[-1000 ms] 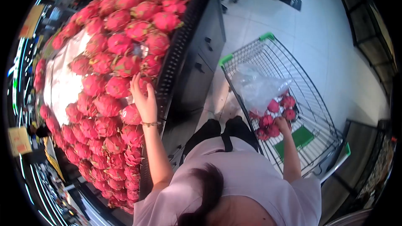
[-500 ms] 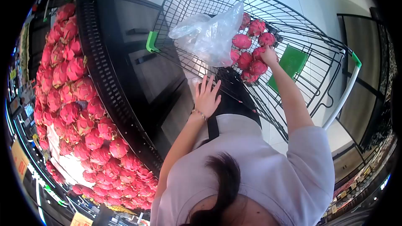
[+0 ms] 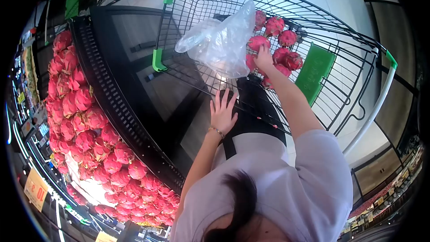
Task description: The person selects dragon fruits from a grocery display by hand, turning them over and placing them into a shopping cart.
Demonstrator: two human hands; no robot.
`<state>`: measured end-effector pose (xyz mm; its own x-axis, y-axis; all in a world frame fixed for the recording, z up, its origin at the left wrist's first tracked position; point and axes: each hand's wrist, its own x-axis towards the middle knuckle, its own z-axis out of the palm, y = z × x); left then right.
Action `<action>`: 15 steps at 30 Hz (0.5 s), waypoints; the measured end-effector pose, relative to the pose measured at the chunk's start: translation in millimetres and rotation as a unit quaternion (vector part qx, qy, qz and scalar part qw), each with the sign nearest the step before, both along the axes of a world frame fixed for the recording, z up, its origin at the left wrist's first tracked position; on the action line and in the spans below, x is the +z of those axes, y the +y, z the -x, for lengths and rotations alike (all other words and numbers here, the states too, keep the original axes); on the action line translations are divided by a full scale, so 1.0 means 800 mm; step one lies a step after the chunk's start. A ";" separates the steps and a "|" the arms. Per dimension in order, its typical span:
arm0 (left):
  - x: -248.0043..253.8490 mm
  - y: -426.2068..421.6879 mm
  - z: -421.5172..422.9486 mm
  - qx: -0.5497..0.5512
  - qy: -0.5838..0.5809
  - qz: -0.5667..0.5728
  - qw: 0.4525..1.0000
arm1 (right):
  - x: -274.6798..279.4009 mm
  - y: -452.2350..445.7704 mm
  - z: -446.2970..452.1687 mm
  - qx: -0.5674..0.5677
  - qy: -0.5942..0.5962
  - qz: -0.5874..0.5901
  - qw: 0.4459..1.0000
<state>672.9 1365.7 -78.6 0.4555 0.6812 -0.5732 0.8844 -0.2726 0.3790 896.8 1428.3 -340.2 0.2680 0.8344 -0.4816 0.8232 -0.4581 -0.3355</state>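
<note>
My right hand (image 3: 264, 59) reaches into the shopping cart (image 3: 313, 18), its fingers bent onto the lower right side of a pink dragon fruit (image 3: 258, 42). Several more dragon fruits (image 3: 287, 38) lie loose around it in the cart. My forearm partly covers the nearer ones. To their left, a crumpled clear plastic bag (image 3: 224, 45) rests in the cart; what it contains is hard to make out. My left hand (image 3: 222, 113), fingers spread, is at the cart's near side rail with nothing in it. A bracelet (image 3: 217, 131) circles that wrist.
A large heaped display of dragon fruits (image 3: 85, 121) stands on my left behind a black perforated edge (image 3: 112, 94). A green panel (image 3: 315, 74) and the cart's grey handle (image 3: 374, 105) are to the right. Dark shelving units (image 3: 389, 85) stand beyond the handle.
My right hand has moved left from the dragon fruits near the green panel to one nearer the plastic bag. My left hand stays by the rail. The whole view has shifted slightly.
</note>
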 end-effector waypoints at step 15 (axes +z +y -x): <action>-0.015 0.009 -0.001 -0.026 -0.009 -0.020 0.999 | -0.047 0.080 -0.032 0.076 -0.033 0.080 0.993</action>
<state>673.8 1372.8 -90.9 0.5004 0.6783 -0.5381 0.8620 -0.3325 0.3826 922.3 1492.6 -378.2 0.1793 0.7820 -0.5969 0.9050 -0.3691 -0.2117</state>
